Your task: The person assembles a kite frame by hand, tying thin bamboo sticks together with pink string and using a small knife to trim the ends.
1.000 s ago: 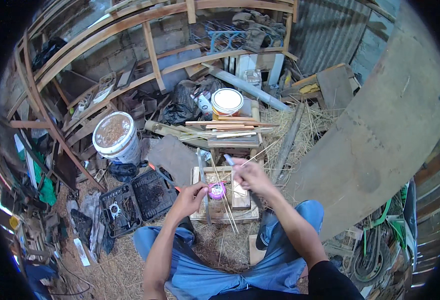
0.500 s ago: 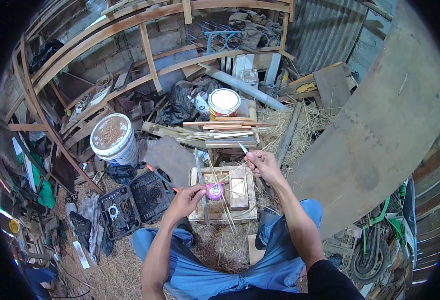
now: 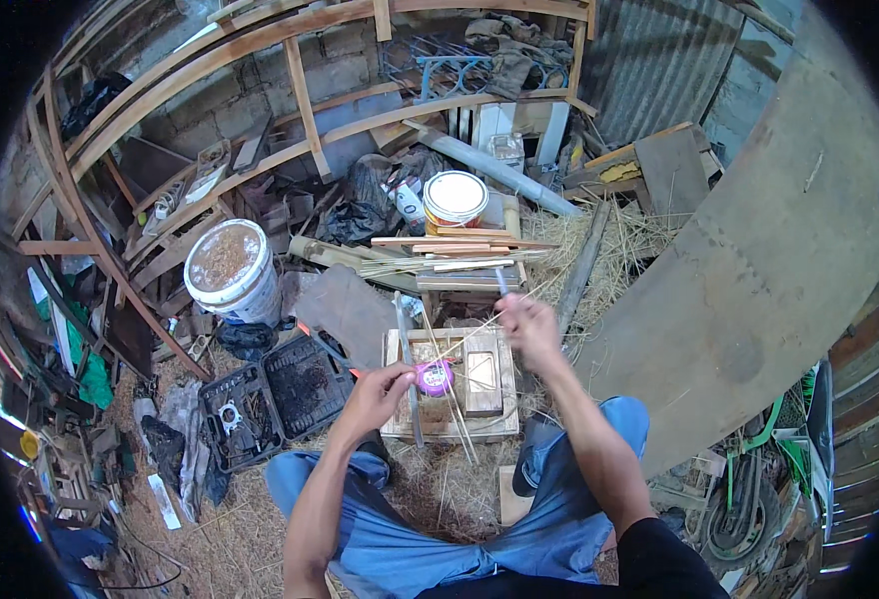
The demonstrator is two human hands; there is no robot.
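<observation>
My left hand (image 3: 382,391) is closed in a pinch on the near end of a thin bamboo strip (image 3: 467,341), which slants up to the right. In my right hand (image 3: 531,329), slightly blurred, a knife (image 3: 501,281) is gripped with its blade pointing away from me. The strip reaches up to the right hand. Below them stands a wooden box (image 3: 449,429), with a round pink tape measure (image 3: 434,378) on it close to my left fingertips. A long flat grey strip (image 3: 407,364) and several thin sticks (image 3: 455,411) lie across the box.
Beyond the box, wooden slats (image 3: 459,250) lie on a low stand, with a white-lidded bucket (image 3: 455,194) behind. An open black tool case (image 3: 305,387) and a dusty white bucket (image 3: 228,265) stand left. A large board (image 3: 729,270) leans on the right.
My right hand has shifted slightly, turning the knife more upright, and is now blurred. My left hand keeps its pinch on the bamboo strip. The whole view has moved a little.
</observation>
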